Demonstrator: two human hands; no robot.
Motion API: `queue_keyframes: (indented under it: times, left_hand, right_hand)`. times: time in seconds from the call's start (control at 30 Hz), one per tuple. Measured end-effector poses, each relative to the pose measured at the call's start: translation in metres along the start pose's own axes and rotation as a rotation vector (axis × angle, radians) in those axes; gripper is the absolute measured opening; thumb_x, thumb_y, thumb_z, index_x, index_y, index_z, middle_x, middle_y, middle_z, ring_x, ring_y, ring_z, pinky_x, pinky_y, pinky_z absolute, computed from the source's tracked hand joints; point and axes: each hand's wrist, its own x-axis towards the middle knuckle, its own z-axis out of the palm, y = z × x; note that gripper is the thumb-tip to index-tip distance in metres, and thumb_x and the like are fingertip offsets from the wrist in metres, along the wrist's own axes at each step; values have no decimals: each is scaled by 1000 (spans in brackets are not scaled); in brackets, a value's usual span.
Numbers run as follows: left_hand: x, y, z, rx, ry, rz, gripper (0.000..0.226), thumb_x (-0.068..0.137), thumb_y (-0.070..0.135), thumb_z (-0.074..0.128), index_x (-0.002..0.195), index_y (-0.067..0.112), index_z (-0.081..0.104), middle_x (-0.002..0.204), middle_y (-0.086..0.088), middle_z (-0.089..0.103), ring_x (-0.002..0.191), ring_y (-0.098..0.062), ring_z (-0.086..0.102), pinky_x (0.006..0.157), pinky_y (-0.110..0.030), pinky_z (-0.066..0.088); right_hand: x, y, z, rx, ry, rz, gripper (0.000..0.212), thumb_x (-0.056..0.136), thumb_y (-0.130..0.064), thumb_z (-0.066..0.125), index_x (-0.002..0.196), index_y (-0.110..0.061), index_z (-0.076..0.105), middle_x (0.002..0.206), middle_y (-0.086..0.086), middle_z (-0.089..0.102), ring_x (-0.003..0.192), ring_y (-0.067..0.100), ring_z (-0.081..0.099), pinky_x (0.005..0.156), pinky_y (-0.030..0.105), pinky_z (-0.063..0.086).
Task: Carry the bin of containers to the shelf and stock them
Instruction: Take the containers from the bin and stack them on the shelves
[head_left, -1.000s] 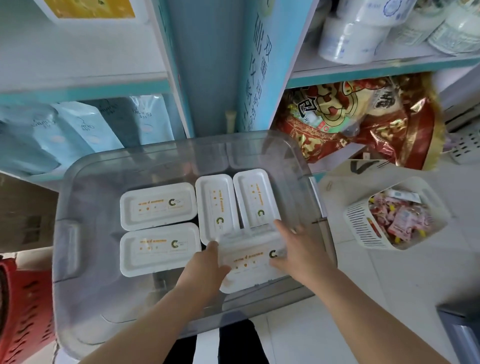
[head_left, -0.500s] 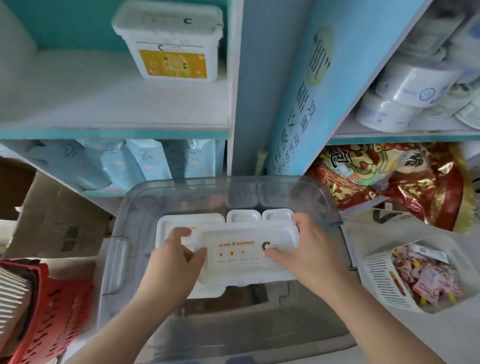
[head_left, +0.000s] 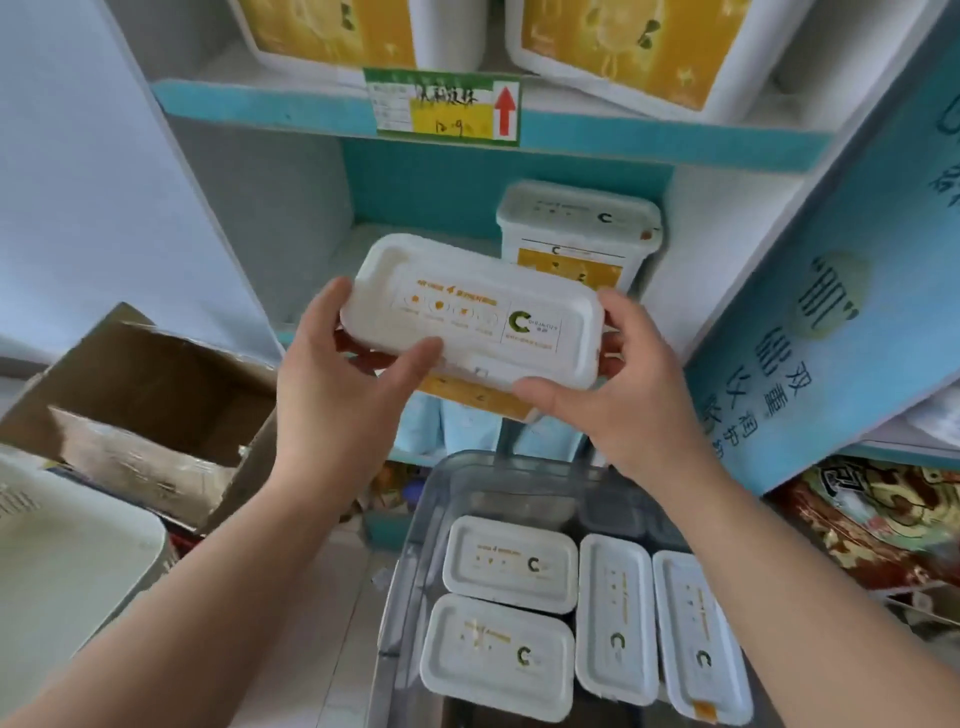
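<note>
- Two hands, left (head_left: 332, 384) and right (head_left: 618, 395), clamp one white container (head_left: 470, 312) by its ends, in front of the middle shelf (head_left: 322, 280).
- Lid print: green "C" logo, orange text, not legible.
- One matching tub (head_left: 576, 234) stands at shelf's back right corner.
- Price tag (head_left: 447, 106) on upper shelf edge: red up-arrow, handwritten "12.9".
- Four containers lie flat in clear bin (head_left: 410, 561) below.
- Cardboard box (head_left: 135, 410) left.
</note>
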Motion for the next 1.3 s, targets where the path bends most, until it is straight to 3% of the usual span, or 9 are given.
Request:
queue_keyframes:
  times: [0.2, 0.4, 0.53, 0.63, 0.77, 0.83, 0.97, 1.13, 1.3]
  left_hand:
    - [70, -29, -1, -30, -8, 7, 78, 73, 38, 80, 135, 12, 41, 104, 7, 62, 89, -3, 63, 81, -26, 56]
    - [127, -57, 13, -17, 8, -17, 63, 73, 38, 80, 121, 10, 49, 111, 0, 63, 92, -14, 60, 75, -23, 51]
    - [154, -64, 24, -15, 19, -26, 59, 75, 38, 78, 119, 12, 48, 116, -2, 58, 100, -16, 57, 83, -28, 48]
    - [168, -66, 28, -65, 23, -28, 57, 77, 34, 77, 121, 12, 47, 111, 4, 57, 97, -12, 56, 83, -24, 47]
    - [180, -72, 35, -114, 33, 2, 53, 80, 27, 75, 122, 12, 46, 105, 9, 55, 94, -7, 55, 80, -17, 46]
    - [185, -77, 41, -102, 29, 19, 59, 80, 27, 75, 128, 13, 44, 113, 7, 56, 101, -10, 56, 87, -19, 46]
    - [199, -87, 50, -68, 7, 39, 79, 78, 36, 75, 140, 15, 32, 131, -4, 53, 120, -22, 53, 102, -43, 44]
    - [208, -90, 54, 2, -20, 48, 84, 83, 33, 71, 148, 14, 21, 140, -7, 45, 129, -25, 45, 105, -43, 40]
    - [192, -85, 48, 164, -87, 103, 90, 88, 28, 65, 153, 17, 3, 154, -9, 27, 132, -26, 41, 105, -38, 39]
  right_hand:
    - [70, -11, 43, -56, -21, -84, 68, 59, -25, 90, 117, -21, 55, 110, -10, 63, 99, -1, 58, 72, 6, 47]
    - [125, 4, 75, -92, -14, -43, 63, 64, -22, 88, 119, -18, 56, 110, -8, 65, 98, 7, 60, 74, 15, 49]
    - [147, 21, 92, -124, 47, -22, 61, 72, -36, 81, 126, -20, 57, 120, -3, 64, 108, 13, 59, 95, 35, 49]
    - [152, 24, 106, -179, 90, -18, 63, 81, -43, 72, 135, -19, 52, 131, 1, 56, 117, 16, 52, 102, 32, 42]
    - [158, 25, 121, -185, 143, -40, 50, 85, -41, 67, 130, -22, 57, 127, -2, 58, 111, 14, 53, 95, 28, 43]
    - [164, 26, 126, -192, 162, -49, 46, 89, -38, 64, 131, -21, 57, 127, -2, 59, 110, 13, 53, 93, 26, 43]
    - [177, 27, 135, -210, 174, -60, 41, 94, -35, 57, 133, -22, 55, 125, -1, 59, 107, 13, 55, 87, 22, 40]
    - [186, 31, 143, -265, 177, -63, 40, 98, -34, 50, 136, -25, 50, 123, 7, 57, 109, 17, 53, 89, 23, 38]
    - [177, 30, 144, -331, 210, -102, 42, 99, -25, 48, 141, -23, 45, 109, 5, 54, 93, 11, 48, 87, 25, 42]
